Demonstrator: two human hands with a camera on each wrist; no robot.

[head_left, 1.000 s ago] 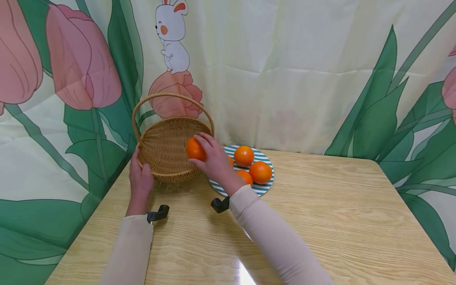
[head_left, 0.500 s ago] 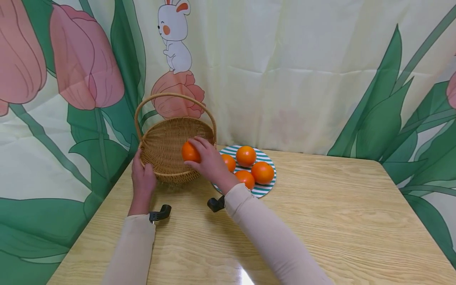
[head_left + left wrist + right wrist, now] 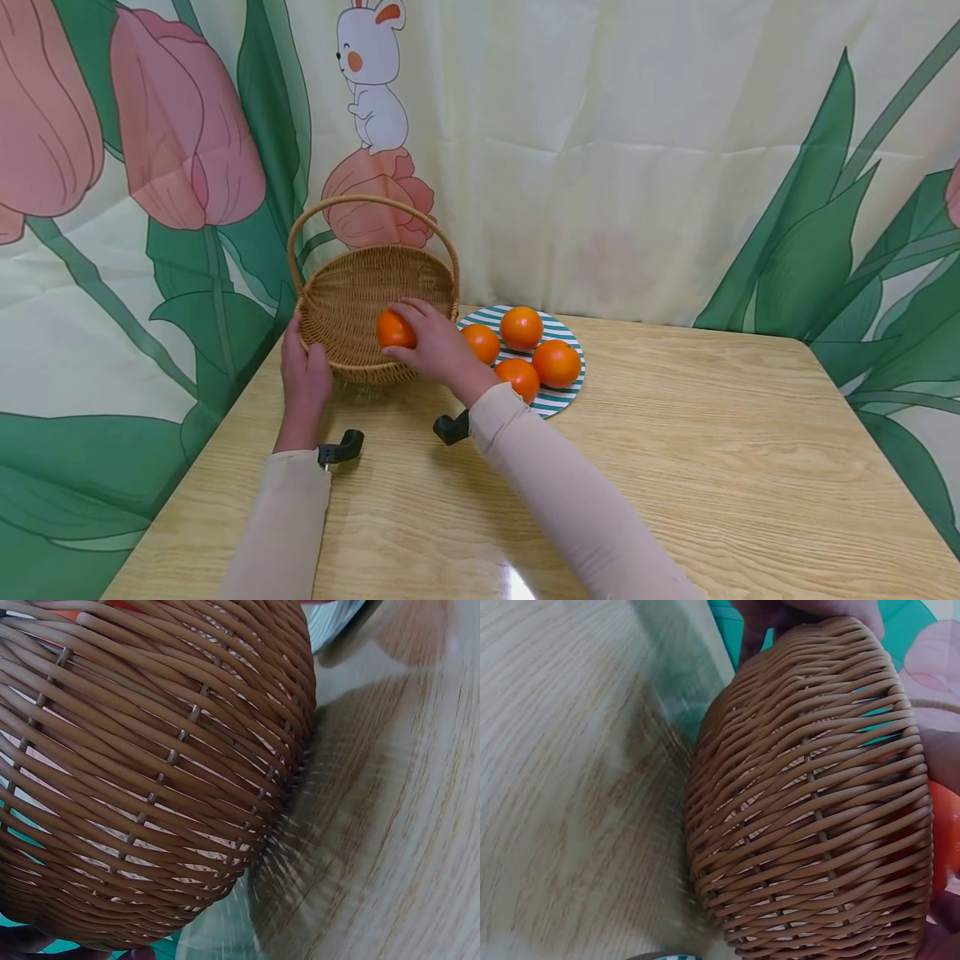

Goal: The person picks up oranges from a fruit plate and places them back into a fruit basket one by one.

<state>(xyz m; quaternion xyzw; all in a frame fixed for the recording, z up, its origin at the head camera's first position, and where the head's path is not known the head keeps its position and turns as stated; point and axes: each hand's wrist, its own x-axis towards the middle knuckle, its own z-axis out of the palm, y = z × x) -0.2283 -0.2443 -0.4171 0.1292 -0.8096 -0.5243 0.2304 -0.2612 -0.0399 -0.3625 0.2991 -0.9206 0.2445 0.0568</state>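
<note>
A brown wicker basket [image 3: 352, 300] with a tall arched handle stands on the table at the back left. My left hand [image 3: 306, 371] grips its left rim; in the left wrist view only dark fingertips [image 3: 139, 952] show under the weave. Between the fingers and thumb of my right hand [image 3: 438, 346] is an orange [image 3: 395, 330], held over the basket's inside near the front right rim. Through the right wrist view the same orange [image 3: 946, 832] appears behind the rim, partly hidden by the wicker. Several other oranges [image 3: 557, 363] lie on a green-and-white striped plate [image 3: 553, 403] beside the basket.
The wooden table [image 3: 675, 450] stretches to the right and toward me. Behind it hangs a pale curtain [image 3: 600, 208] printed with tulips and a rabbit. A black wrist camera [image 3: 452, 428] sits by each cuff.
My right hand has carried the orange leftward and lower into the basket's opening, uncovering more of the plate's oranges. The left hand keeps its hold on the rim.
</note>
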